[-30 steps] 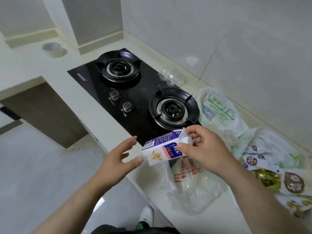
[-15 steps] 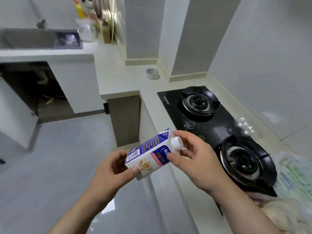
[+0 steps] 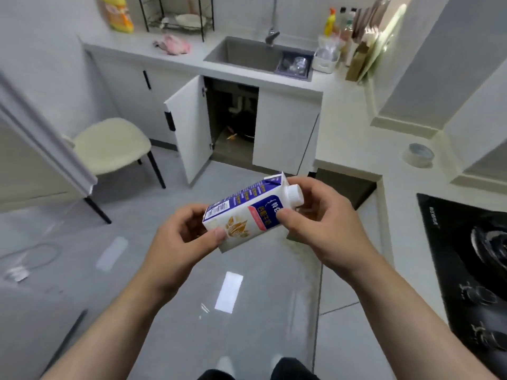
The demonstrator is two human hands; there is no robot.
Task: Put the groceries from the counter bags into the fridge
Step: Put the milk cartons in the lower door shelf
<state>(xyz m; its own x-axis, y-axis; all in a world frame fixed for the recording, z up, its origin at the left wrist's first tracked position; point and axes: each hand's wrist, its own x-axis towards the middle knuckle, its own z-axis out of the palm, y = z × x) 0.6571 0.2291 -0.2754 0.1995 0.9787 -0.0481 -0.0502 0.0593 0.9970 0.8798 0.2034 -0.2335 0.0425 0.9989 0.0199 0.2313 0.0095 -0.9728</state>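
A small blue-and-white milk carton with a white screw cap lies tilted on its side in the air over the grey floor, held between both hands. My left hand grips its bottom end, thumb on the front face. My right hand holds the cap end, thumb on the blue label and fingers curled behind the cap. The grocery bags and the fridge are out of view.
The black gas hob sits on the counter at the right edge. Ahead are the sink, an open under-sink cabinet door and a cream chair at the left. A tape roll lies on the counter.
The view has swung left from the hob and bags toward the sink and floor. My left hand, free a second ago, has closed on the carton's bottom end; the right hand keeps its hold.
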